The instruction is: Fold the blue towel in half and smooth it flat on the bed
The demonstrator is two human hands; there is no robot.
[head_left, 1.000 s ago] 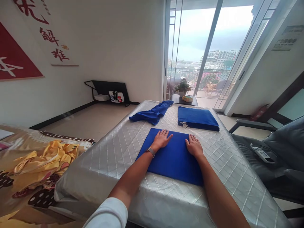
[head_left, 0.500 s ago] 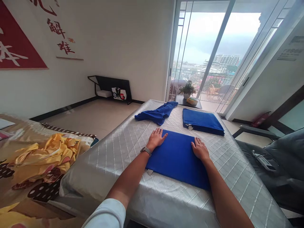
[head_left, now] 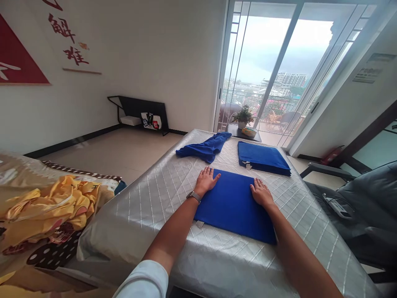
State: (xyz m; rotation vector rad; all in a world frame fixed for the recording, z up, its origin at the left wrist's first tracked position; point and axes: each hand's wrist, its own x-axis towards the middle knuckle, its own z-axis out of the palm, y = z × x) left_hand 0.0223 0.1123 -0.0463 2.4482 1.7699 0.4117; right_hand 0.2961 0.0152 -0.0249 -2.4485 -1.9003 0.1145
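A folded blue towel lies flat on a silver quilted mattress. My left hand rests palm down on the towel's far left corner, fingers stretched out, a watch on the wrist. On the far right edge of the same towel lies my right hand, flat as well, fingers apart. Beyond them lies a second folded blue towel at the right. A crumpled blue towel is at the far left of the mattress.
A bed with yellow and brown patterned bedding stands at the left. A grey massage chair with a remote is at the right. Behind the mattress a small table with a potted plant stands before a glass sliding door.
Both hands slid apart from the towel's middle toward its left and right edges, staying flat on it. The camera view shifted slightly.
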